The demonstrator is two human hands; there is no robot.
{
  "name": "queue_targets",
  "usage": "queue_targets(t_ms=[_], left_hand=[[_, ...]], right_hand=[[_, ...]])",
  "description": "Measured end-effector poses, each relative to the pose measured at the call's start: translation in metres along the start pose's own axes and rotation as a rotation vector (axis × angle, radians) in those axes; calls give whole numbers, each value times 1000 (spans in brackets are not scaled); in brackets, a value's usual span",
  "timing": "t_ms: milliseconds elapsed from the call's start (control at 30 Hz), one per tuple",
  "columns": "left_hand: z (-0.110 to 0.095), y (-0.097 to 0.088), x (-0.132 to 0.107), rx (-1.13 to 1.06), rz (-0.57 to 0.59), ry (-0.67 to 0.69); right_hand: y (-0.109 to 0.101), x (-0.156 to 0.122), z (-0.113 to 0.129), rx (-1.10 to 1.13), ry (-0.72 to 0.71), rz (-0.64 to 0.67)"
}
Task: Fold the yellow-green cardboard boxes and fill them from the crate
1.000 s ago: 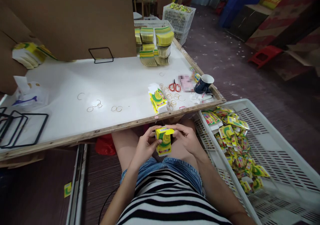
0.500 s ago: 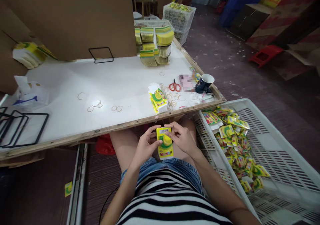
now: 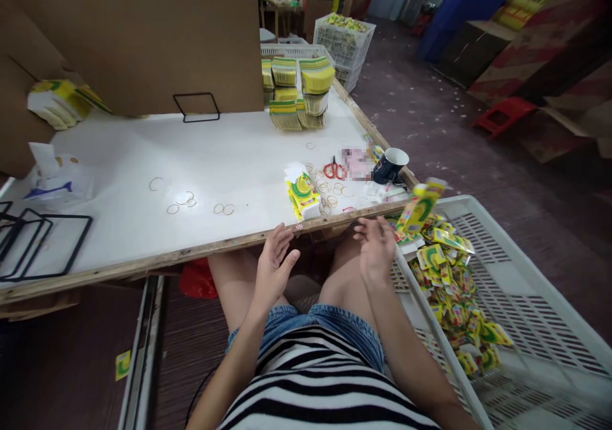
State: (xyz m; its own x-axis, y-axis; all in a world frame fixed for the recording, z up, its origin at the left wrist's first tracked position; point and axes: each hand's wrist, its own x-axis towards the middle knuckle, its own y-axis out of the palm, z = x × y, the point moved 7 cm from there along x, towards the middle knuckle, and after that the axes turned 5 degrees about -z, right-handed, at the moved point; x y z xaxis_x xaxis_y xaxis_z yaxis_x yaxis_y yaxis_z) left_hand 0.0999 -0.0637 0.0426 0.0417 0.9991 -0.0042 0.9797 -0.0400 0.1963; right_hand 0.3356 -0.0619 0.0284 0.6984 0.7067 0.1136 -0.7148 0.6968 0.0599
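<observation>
My left hand (image 3: 274,261) is open with fingers stretched toward the wooden front edge of the white table (image 3: 205,162), holding nothing. My right hand (image 3: 376,248) is open too, fingers spread, just left of the white crate (image 3: 526,271). A small yellow-green box (image 3: 419,206) is in the air above the crate's near corner, blurred, apart from my right hand. Several similar boxes (image 3: 449,277) lie piled inside the crate. A short stack of flat yellow-green box blanks (image 3: 302,193) rests on the table near its front edge.
Rubber bands (image 3: 329,191), red scissors (image 3: 333,169) and a dark mug (image 3: 389,164) lie at the table's right end. Tall bundles of blanks (image 3: 299,92) stand at the back. Black wire frames (image 3: 33,242) sit left. Cardboard sheets (image 3: 143,35) stand behind the table.
Both hands held the small box over my lap; now they have let go and opened. The box has flown right, over the crate. My left hand rose toward the table edge.
</observation>
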Motion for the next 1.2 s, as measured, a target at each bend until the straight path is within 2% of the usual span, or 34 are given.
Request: queue_targets(t_ms=[67,167,233,333,467,567,633,733,833,900,1000,1200], left_hand=[[5,2,0,27,-1,-21],[8,4,-2,63,11,-29],[8,-2,-3,79,-12,-29],[8,-17,-3,90,-75,-34],[12,-30,0,91,-127,-62],[13,-34,4,61,-146,-64],[12,-35,8,15,-146,-55],[12,-34,14,-113,-111,-55],[15,-27,17,-218,-30,-87],[15,-18,17,-267,53,-121],[13,-6,13,-316,130,-165],[12,-4,7,-303,96,-152]], right_hand=[[33,12,-10,-78,-2,83],[84,29,-19,-215,-70,130],[115,36,-21,-486,-181,202],[140,39,-27,-754,-251,285],[136,39,-20,-737,-272,215],[123,31,-7,-471,-190,212],[114,14,-2,-210,-51,293],[100,-29,1,142,217,462],[86,-75,-4,277,473,560],[79,-92,-7,291,554,576],[74,-97,-6,259,533,577],[68,-89,0,131,400,570]])
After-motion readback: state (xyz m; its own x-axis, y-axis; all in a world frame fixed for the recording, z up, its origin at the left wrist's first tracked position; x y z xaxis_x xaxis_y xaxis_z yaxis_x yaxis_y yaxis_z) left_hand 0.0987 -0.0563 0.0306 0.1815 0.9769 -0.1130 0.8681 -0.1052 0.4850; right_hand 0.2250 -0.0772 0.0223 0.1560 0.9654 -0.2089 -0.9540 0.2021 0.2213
